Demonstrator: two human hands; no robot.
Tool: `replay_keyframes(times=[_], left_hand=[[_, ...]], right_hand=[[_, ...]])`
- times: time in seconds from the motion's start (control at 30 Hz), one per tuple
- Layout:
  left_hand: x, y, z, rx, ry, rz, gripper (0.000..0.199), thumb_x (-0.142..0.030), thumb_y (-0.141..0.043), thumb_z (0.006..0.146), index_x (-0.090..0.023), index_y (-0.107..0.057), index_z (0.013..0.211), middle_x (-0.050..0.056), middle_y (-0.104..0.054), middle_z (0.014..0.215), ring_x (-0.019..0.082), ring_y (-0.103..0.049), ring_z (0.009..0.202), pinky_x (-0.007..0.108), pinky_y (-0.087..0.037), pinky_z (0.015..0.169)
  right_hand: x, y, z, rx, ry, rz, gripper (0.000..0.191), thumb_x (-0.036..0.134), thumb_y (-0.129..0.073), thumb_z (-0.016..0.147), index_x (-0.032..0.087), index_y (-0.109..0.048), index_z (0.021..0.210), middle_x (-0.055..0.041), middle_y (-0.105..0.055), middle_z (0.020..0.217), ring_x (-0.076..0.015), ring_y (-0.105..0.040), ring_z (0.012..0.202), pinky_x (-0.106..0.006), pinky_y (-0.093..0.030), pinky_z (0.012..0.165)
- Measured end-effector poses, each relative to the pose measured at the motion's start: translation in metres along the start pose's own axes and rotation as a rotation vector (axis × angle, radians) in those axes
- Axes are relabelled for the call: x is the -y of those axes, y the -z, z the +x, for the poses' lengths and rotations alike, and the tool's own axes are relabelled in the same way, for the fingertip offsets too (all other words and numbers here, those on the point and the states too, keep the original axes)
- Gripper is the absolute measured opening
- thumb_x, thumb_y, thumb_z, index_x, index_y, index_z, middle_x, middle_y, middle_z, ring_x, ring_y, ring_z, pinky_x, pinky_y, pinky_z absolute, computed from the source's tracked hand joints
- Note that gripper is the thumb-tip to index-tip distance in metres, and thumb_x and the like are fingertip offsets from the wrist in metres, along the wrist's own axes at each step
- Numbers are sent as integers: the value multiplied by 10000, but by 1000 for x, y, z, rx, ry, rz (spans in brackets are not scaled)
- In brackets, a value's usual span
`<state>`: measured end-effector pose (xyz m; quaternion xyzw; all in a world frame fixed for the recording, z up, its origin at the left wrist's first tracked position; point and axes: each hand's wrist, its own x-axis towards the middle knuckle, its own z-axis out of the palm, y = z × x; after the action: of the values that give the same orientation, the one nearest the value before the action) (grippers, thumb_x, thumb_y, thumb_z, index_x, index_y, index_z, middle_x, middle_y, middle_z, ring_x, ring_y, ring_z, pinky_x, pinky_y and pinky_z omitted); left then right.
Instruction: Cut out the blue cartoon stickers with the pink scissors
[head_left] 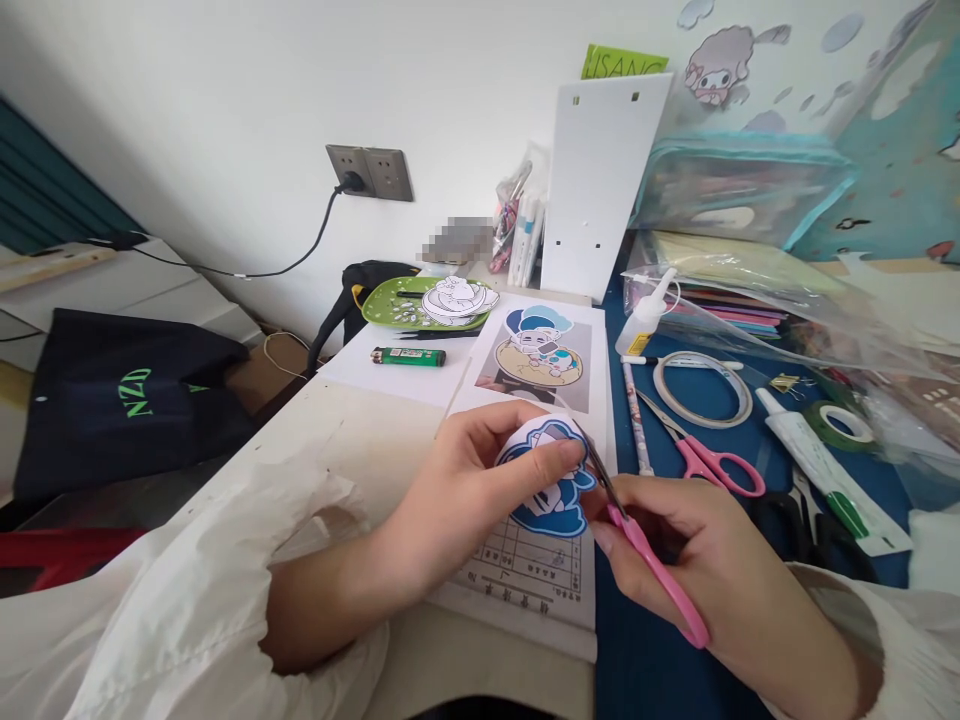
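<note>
Between the thumb and fingers of my left hand (487, 480) is a paper cutout (551, 510) with a blue-edged cartoon figure and some white margin at its top. My right hand (667, 540) grips pink-handled scissors (651, 565), whose blades point up and left along the cutout's right edge. Beneath both hands lies a printed form (525, 590) with a table of rows. Just beyond them, a sheet with a printed cartoon picture (538, 355) lies flat, partly hidden by my left hand.
A green tray (386, 305) holds a white cutout (457, 298); a green lighter (409, 357) lies nearer. On the blue mat to the right are other pink scissors (709, 462), a tape roll (701, 390), a glue bottle (645, 315), a white tube (836, 470) and black-handled scissors (810, 525).
</note>
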<state>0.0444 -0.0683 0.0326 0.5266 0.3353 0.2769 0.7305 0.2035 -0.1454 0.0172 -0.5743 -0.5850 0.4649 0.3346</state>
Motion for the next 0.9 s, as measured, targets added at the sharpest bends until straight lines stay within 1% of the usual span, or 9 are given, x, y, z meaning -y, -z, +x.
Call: replay_keyframes(times=[0.13,0.27,0.4,0.6,0.77,0.9], left_hand=[[1,0,0,4,19,19,199,-333,-667,783,-147,-603,755,0,-628,698,108,-572,606,206,-433,560],[1,2,-1,5,10,53,217,-342,-659,789,-140,-593,744,4,-625,680,107,-560,591,206,-424,544],[-1,3,-3,23,6,65,211,-336,-652,795,-143,-587,740,-7,-610,653,97,-533,573,197,-423,531],[-4,0,-6,101,25,64,208,-294,-621,821,-142,-535,708,16,-625,622,119,-566,558,214,-425,521],[-6,-3,-8,95,32,70,223,-313,-613,818,-141,-534,700,28,-636,603,122,-564,532,211,-427,495],[-8,-3,-8,89,39,72,220,-301,-618,814,-137,-548,684,14,-638,593,90,-533,508,173,-410,469]], right_hand=[[-1,0,-1,15,-17,34,100,113,-525,724,186,-592,717,43,-414,615,-113,-356,557,-227,-328,493],[-6,0,-2,22,-61,92,150,85,-536,705,196,-618,765,47,-445,603,-106,-380,535,-211,-341,472],[-8,-2,-2,23,-29,87,96,147,-570,732,187,-652,761,14,-525,631,-123,-448,551,-211,-387,471],[0,-2,-3,56,-27,267,60,136,-594,711,174,-628,744,14,-571,648,-109,-497,565,-197,-428,519],[1,-2,-5,66,-16,282,80,131,-592,700,170,-636,755,19,-561,638,-102,-477,555,-189,-416,500],[1,-2,-6,76,-31,265,103,115,-591,695,176,-644,758,18,-575,635,-111,-497,566,-190,-441,516]])
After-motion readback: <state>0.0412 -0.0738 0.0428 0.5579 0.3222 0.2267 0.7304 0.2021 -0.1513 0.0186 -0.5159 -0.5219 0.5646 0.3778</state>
